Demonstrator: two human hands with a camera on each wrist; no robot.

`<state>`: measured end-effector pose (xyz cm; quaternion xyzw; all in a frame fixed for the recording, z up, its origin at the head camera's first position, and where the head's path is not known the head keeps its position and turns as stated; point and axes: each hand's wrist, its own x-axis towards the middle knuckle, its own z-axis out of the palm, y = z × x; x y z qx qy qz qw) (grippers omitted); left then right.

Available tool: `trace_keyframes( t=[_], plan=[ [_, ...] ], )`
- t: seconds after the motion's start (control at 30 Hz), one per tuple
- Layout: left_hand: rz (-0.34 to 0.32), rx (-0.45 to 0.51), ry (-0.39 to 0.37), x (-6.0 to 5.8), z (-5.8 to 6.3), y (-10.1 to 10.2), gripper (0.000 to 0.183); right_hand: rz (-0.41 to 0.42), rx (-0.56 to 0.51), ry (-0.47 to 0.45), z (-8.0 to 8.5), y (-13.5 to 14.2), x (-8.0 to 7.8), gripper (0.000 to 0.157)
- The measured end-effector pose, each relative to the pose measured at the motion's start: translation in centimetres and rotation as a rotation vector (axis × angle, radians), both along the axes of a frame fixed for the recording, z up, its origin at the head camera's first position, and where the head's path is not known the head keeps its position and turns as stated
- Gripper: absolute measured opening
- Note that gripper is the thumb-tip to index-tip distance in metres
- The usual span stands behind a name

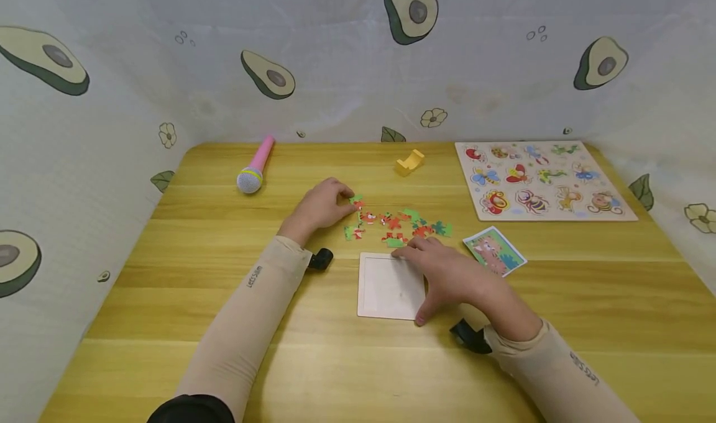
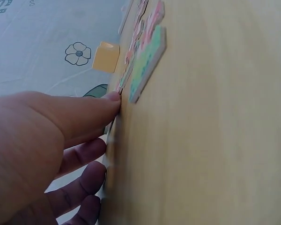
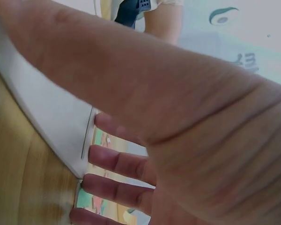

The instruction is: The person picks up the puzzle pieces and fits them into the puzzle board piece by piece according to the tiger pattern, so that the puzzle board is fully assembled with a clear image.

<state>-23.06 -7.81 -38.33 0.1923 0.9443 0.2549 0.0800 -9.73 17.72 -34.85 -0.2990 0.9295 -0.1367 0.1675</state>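
At the left end of a loose cluster of jigsaw puzzle pieces [image 1: 394,223], my left hand [image 1: 320,207] pinches a green and red puzzle piece [image 1: 357,200] between thumb and index finger. In the left wrist view the thumb covers most of that piece, and the other fingers curve loosely near the tabletop. A thin white puzzle tray [image 1: 386,286] lies flat in front of the pieces. My right hand [image 1: 447,274] spans its right side, fingertips at the far edge and thumb at the near right corner. The right wrist view shows these fingers [image 3: 119,161] spread and nearly straight.
A small picture card [image 1: 495,251] lies right of the pieces, partly behind the right hand. Farther back are a pegboard of insect pictures [image 1: 548,181], a yellow curved block [image 1: 410,162] and a pink toy microphone [image 1: 256,167]. An avocado-print cloth [image 1: 335,56] hangs behind the wooden table [image 1: 347,373].
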Motion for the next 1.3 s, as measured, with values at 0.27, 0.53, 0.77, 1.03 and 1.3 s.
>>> trace_keyframes(
  t=[0.27,0.53,0.77,1.03,1.3],
  plan=[
    [0.043,0.054,-0.018,-0.2,0.2,-0.1,0.038,-0.006,-0.008,-0.014,-0.2,0.0,-0.3,0.105],
    [0.084,0.202,-0.002,0.0,1.7,-1.0,0.035,0.004,-0.032,0.000,-0.4,0.2,-0.6,0.105],
    [0.037,0.219,0.037,1.2,4.2,-1.3,0.033,-0.018,-0.030,-0.018,-0.4,0.1,-0.8,0.100],
    [-0.096,0.231,0.024,2.6,5.9,-1.7,0.030,-0.019,-0.044,-0.026,-0.5,0.2,-0.8,0.101],
    [-0.260,0.214,0.049,4.3,5.8,-2.1,0.025,-0.023,-0.043,-0.037,-0.4,0.1,-0.9,0.101]
  ],
)
